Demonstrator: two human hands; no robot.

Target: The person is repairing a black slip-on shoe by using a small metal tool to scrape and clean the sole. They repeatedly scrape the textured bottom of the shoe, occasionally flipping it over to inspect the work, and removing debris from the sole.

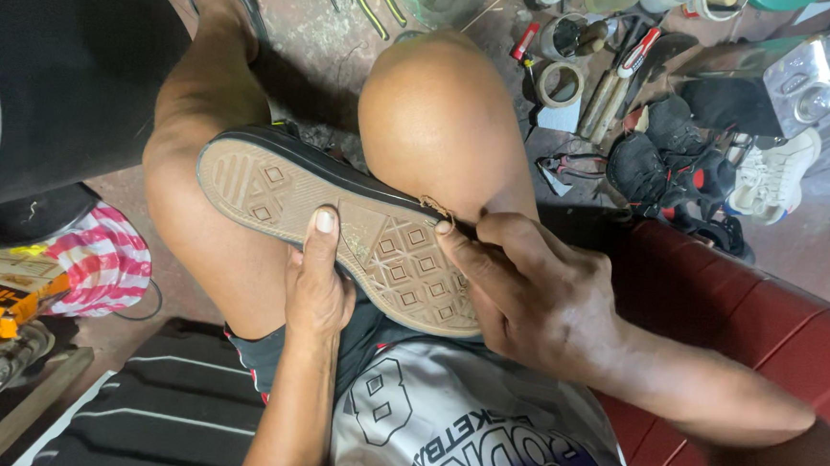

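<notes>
A person seated on a red bench [718, 309] works on a black shoe [338, 228] turned sole-up across the knees. The left hand [316, 285] braces the shoe from below, its thumb pressed flat on the tan sole, grip closed around the near edge. The right hand [527, 288] pinches at the sole's far rim beside the knee, fingertips tight on what looks like a thread or small hook; which one, I cannot tell. The job appears partway, with the rim intact elsewhere. Beyond, tools [616, 82], tape rolls [560, 84] and other shoes [687, 173] litter the floor [321, 45].
</notes>
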